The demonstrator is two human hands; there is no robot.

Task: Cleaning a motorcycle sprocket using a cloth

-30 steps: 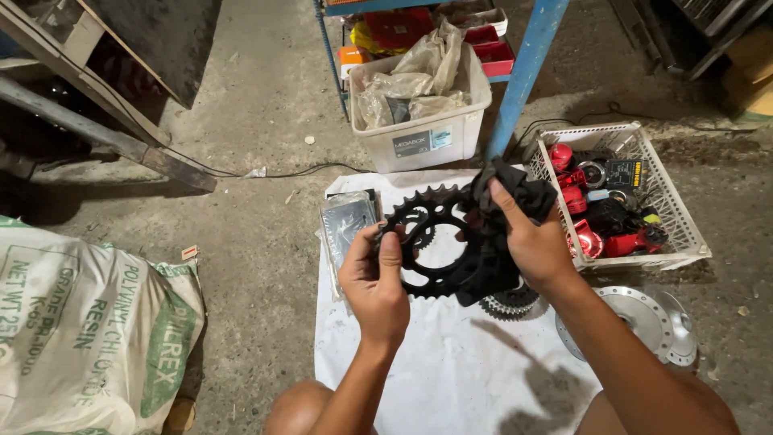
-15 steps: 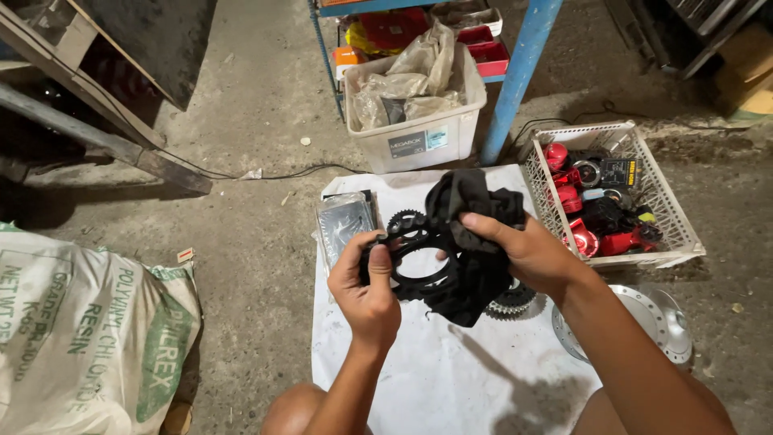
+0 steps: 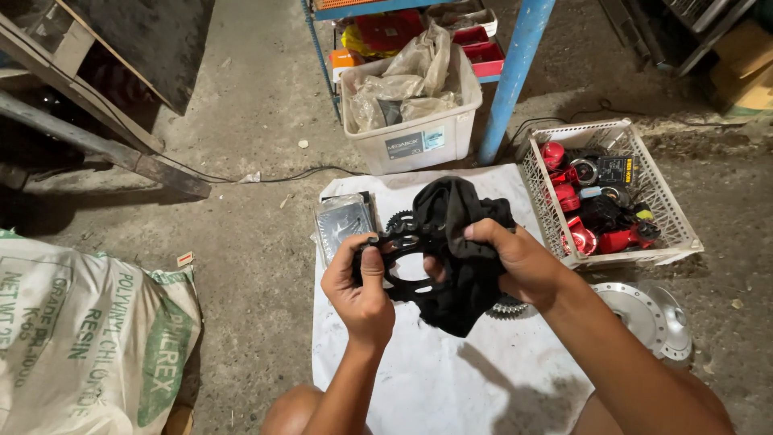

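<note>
At frame centre, the sprocket (image 3: 400,266) and the cloth (image 3: 459,242) are both black, over a white sheet (image 3: 451,370). The basket (image 3: 644,242) at right is white, the post (image 3: 515,72) above blue, the sack (image 3: 80,338) at lower left white with green lettering.

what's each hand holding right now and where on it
Left hand grips the black sprocket by its left rim; right hand holds a black cloth pressed against it.
</note>
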